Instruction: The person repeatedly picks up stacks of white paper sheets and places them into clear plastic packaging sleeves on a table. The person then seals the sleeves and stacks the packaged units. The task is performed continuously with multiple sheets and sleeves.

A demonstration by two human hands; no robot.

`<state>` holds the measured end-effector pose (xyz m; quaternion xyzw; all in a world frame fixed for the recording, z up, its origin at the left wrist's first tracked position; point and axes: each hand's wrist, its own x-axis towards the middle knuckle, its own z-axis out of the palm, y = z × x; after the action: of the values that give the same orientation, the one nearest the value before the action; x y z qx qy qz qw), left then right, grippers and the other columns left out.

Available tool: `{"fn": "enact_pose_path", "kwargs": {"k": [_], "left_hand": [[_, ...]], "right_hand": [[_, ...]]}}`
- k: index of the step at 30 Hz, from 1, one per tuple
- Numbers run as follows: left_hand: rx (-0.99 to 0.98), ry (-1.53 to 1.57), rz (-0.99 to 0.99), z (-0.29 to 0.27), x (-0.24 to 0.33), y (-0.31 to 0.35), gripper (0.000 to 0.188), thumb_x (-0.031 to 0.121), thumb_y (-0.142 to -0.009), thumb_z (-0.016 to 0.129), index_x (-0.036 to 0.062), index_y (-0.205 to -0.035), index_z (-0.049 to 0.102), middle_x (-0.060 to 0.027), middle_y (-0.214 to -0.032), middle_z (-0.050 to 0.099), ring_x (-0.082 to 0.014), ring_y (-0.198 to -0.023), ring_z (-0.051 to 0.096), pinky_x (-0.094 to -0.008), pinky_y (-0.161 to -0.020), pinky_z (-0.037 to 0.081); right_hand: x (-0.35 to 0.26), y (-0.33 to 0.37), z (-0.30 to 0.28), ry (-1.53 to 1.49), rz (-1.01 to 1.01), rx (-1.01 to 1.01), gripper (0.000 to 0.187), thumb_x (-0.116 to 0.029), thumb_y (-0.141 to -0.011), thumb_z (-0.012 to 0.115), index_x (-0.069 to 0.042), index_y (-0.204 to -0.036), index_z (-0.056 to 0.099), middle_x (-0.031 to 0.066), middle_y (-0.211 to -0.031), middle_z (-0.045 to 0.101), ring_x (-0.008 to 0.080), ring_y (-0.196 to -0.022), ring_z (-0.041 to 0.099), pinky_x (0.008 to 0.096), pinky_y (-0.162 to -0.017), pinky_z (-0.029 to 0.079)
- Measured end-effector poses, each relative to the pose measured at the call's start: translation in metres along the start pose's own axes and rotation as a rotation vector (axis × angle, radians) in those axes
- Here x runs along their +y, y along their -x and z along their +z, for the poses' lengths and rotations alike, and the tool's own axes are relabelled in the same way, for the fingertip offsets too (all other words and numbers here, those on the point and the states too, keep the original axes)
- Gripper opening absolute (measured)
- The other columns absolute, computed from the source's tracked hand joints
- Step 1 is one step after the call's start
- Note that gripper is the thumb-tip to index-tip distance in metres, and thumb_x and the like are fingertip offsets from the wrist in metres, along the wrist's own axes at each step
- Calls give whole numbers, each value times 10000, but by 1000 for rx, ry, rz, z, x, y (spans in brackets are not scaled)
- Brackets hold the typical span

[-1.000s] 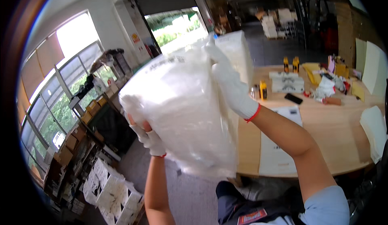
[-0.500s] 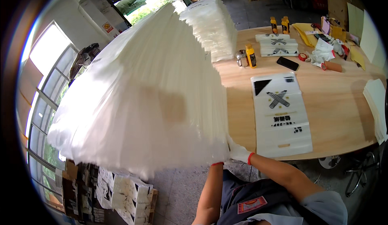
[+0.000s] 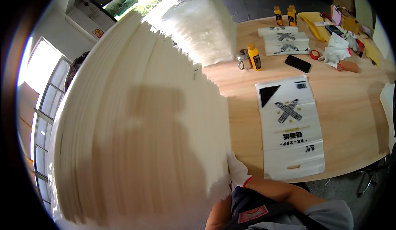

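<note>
A very large, thick stack of whitish translucent plastic bags [image 3: 136,118] fills the left half of the head view, its many thin edges fanned and ragged. My right hand [image 3: 238,168], in a white glove with a red cuff, grips the stack's near right edge; some of its fingers are hidden. Only my left forearm [image 3: 220,213] shows, running under the stack, which hides that hand. Right of the stack, a flat white plastic bag [image 3: 291,147] printed with crossed pencils and a black corner lies on the wooden table [image 3: 350,118].
Another tall pile of bags [image 3: 198,27] stands behind. On the table are a yellow bottle [image 3: 254,57] beside a metal-lidded jar [image 3: 243,59], two more bottles, folded printed bags [image 3: 286,44], a black phone [image 3: 298,63], tape, gloves [image 3: 336,50] and a calculator. White sheets [image 3: 387,112] lie at the right edge.
The stack has swung lower and nearer to me, its broad face now more upright and covering the floor and boxes at lower left. My left forearm has become mostly hidden.
</note>
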<state>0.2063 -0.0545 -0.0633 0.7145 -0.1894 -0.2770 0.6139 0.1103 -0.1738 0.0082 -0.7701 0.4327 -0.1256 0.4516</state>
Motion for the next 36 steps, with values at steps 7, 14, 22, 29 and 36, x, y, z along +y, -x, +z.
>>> {"fn": "enact_pose_path", "kwargs": {"k": [7, 14, 22, 29, 36], "left_hand": [[80, -11, -64, 3, -1, -4, 536, 292, -889, 497, 7, -1323, 366, -233, -1416, 328, -377, -1285, 337, -431, -1076, 281], [120, -3, -25, 20, 8, -54, 525, 274, -868, 516, 3, -1300, 387, -250, -1410, 324, -401, -1278, 333, -437, -1075, 275], [267, 96, 136, 45, 22, -133, 514, 253, -844, 538, -1, -1273, 411, -270, -1403, 320, -428, -1271, 330, -444, -1073, 268], [485, 112, 282, 61, 12, -176, 504, 236, -823, 558, -4, -1249, 432, -287, -1397, 316, -452, -1264, 326, -450, -1072, 262], [70, 279, 200, 5, 39, -129, 502, 225, -780, 608, -25, -1180, 435, -314, -1385, 268, -490, -1242, 296, -480, -1044, 255]], "right_hand": [[10, -25, -3, -86, -102, 70, 892, -22, -725, 580, -122, -1468, 97, 206, -1445, 282, 397, -920, 599, 484, -779, 486], [2, -73, -3, -103, -38, -102, 860, -12, -739, 569, -122, -1463, 117, 227, -1468, 228, 381, -930, 622, 475, -779, 494], [7, -141, 44, 137, -217, -15, 791, -92, -755, 594, -121, -1437, 194, 218, -1354, 406, 361, -948, 622, 458, -781, 502], [24, -160, 19, 383, -110, 25, 757, -105, -763, 590, -125, -1422, 219, 205, -1327, 432, 358, -947, 621, 455, -777, 502], [19, -141, -12, 507, 93, 127, 722, -119, -770, 585, -128, -1408, 245, 192, -1301, 458, 355, -947, 620, 453, -773, 503]]}}
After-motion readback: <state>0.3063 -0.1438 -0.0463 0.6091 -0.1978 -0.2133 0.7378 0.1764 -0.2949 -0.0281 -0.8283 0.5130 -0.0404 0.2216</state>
